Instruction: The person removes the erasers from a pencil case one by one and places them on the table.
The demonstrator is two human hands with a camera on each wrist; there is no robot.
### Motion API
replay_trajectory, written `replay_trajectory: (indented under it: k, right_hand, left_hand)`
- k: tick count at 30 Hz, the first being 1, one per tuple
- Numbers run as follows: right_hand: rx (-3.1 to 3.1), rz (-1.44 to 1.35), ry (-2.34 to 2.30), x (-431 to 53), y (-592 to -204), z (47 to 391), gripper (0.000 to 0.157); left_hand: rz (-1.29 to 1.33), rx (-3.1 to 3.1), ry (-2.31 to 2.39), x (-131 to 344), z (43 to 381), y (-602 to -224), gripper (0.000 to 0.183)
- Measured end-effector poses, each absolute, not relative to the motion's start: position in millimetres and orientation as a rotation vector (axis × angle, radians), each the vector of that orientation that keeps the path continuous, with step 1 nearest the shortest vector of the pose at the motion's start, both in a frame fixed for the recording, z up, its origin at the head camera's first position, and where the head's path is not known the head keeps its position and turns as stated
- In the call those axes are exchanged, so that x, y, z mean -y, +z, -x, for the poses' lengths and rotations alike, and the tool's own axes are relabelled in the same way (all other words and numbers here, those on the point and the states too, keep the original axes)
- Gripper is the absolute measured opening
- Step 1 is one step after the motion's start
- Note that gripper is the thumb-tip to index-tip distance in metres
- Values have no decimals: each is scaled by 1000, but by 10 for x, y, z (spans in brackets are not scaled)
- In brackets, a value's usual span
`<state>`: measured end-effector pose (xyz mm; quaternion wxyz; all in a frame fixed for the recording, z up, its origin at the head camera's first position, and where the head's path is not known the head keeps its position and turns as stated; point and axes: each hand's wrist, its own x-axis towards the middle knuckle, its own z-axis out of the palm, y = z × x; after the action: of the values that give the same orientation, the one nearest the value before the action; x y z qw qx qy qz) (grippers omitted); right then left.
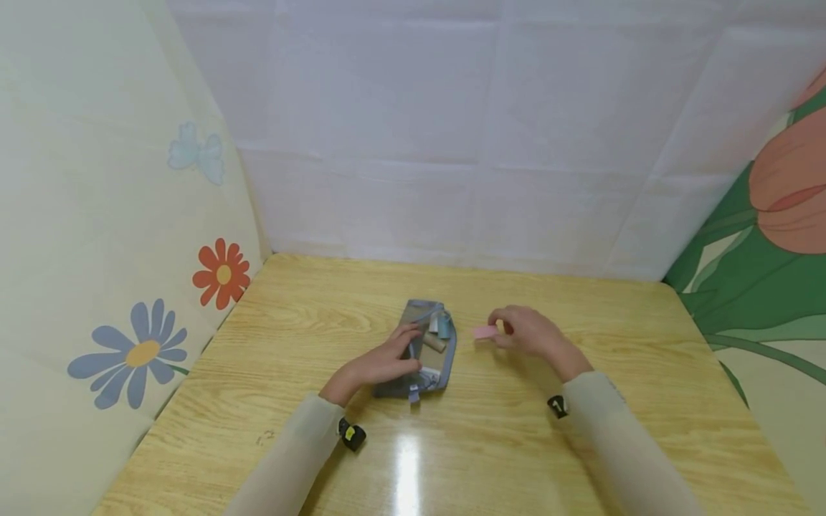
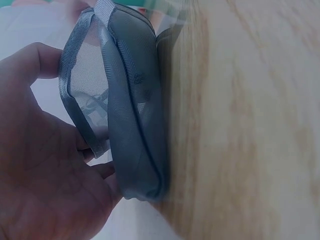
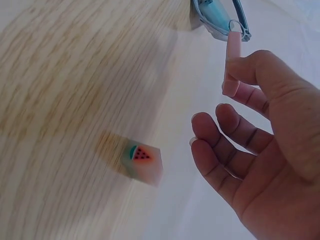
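Left hand (image 1: 377, 364) half curled, holding raised flap of grey-blue mesh zip pouch (image 2: 137, 130), lower centre of head frame. Right hand (image 1: 529, 333) pinches small pink rectangular block (image 1: 484, 332), just right of pouch, other fingers loose. I read loading; unloading possible. If loading: carry block over mouth, release. Watermelon-print cube (image 3: 143, 162) on bench (image 1: 497, 459).

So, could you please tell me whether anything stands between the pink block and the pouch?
Nothing visible lies between the pink block and pouch; the left hand is at the pouch's opposite side.
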<state>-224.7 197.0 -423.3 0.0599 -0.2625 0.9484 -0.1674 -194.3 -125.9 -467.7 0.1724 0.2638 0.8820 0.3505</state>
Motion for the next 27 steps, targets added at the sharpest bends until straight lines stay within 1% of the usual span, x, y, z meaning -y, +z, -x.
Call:
replay_trajectory:
  k: [5,15,27]
  right_hand:
    - [-2865,738,-529,-2036,-4220,2240,25]
    - [-2893,741,-543,-2216,-4262,2257,24]
    - [-2868,650,-596,-2421,-4270,2251,25]
  left_hand:
    - [-749,-2497,997,1264,1950,-4682,82]
    - [-739,-2488,1009,1260,1949,-4678,81]
    - [-733,-2479,1020,1257,1943,-4664,78]
